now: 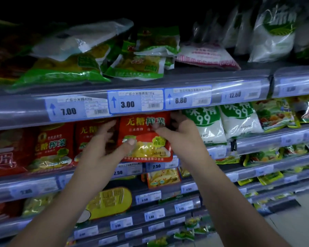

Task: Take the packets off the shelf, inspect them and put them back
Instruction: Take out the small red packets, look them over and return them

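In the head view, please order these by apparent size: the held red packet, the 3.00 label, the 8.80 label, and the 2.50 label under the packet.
1. red packet
2. 3.00 label and 8.80 label: too alike to rank
3. 2.50 label

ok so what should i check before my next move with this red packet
1. Grip of the left hand on the red packet: ok, thumb on its front.
2. Grip of the right hand: ok, it pinches the top right corner.
3. Front label faces you: ok.
4. Back of the packet seen: not ok, it faces away.
5. Gap on the shelf behind it free: cannot tell, hidden.
6. The neighbouring red packets stand upright: ok.
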Action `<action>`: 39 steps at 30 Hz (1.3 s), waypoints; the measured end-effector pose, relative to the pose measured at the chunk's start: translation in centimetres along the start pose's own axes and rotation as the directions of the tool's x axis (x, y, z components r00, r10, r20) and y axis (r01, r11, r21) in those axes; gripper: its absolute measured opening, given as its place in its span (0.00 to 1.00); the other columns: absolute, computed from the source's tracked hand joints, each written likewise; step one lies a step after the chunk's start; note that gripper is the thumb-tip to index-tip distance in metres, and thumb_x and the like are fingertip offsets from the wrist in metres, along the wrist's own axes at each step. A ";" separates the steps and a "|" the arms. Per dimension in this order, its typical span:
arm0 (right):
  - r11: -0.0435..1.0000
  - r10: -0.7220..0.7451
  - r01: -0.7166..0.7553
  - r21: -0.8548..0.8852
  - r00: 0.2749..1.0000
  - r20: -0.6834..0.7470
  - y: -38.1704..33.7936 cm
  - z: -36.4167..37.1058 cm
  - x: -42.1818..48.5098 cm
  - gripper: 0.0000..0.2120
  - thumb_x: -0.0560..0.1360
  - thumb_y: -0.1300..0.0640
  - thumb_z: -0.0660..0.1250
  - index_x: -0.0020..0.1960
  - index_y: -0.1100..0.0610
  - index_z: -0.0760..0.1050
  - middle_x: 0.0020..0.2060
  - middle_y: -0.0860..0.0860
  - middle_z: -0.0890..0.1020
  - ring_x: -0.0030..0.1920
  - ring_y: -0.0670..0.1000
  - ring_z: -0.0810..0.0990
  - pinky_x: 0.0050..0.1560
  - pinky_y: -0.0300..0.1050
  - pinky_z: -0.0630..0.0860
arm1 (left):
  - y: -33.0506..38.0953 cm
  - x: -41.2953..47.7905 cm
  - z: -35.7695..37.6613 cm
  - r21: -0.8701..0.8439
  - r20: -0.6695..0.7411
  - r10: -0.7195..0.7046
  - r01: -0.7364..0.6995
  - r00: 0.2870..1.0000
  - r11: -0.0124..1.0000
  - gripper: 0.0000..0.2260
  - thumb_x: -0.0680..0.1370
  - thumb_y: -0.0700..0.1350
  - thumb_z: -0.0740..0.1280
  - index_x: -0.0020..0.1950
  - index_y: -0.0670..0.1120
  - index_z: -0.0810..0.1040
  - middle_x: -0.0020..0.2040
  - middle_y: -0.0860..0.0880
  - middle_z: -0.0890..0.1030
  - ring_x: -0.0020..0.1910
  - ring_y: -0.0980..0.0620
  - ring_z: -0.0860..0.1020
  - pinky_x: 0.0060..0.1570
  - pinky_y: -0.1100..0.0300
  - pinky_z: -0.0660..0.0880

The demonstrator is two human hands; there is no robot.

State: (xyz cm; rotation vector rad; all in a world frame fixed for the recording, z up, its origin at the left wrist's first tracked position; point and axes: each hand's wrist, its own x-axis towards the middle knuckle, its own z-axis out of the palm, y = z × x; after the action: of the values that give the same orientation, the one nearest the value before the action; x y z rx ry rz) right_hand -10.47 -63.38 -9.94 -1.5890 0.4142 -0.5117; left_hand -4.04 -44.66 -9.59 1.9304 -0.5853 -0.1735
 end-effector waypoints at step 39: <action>0.989 0.013 -0.064 0.136 0.936 0.351 2.4 -5.6 -4.3 0.14 0.77 0.57 0.63 0.56 0.46 0.84 0.46 0.60 0.89 0.48 0.59 0.89 0.41 0.48 0.85 | 0.2 -2.6 3.2 -0.507 0.074 -0.129 0.149 0.989 0.849 0.13 0.71 0.46 0.71 0.54 0.48 0.86 0.48 0.48 0.89 0.48 0.48 0.87 0.45 0.55 0.84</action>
State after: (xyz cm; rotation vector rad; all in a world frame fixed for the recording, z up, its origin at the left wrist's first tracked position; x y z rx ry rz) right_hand -17.07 -65.80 -12.41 -1.4891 0.1335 -0.2150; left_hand -7.60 -46.08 -11.16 1.4471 -0.3714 -0.4166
